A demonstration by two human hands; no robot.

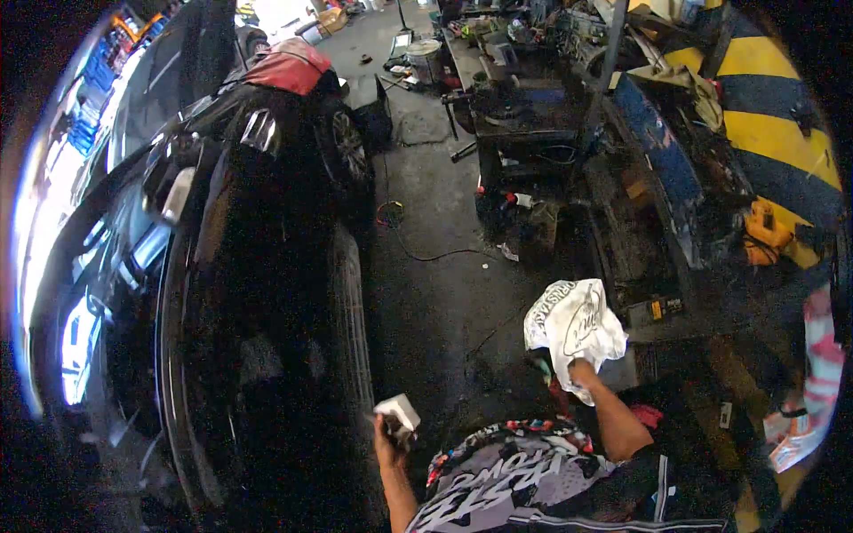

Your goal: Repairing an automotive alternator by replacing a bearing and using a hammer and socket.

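Observation:
My left hand [389, 433] is closed around a small white box-shaped thing [402, 409], close beside the sill of a black car [267, 311]. Its exact kind does not show. On the other side, my right hand [582, 373] grips a white cloth with dark print [576, 322]. The cloth hangs bunched and spread out ahead of the fingers, near the workbench side. My right fingertips are partly hidden in its folds.
A red cover [289, 64] lies over the car's front. A thin cable [426, 258] trails across the floor. Along the right runs a cluttered dark workbench [524, 115]. A yellow tool [766, 233] rests near a yellow-and-black striped wall [764, 98]. A bucket [425, 60] stands far ahead.

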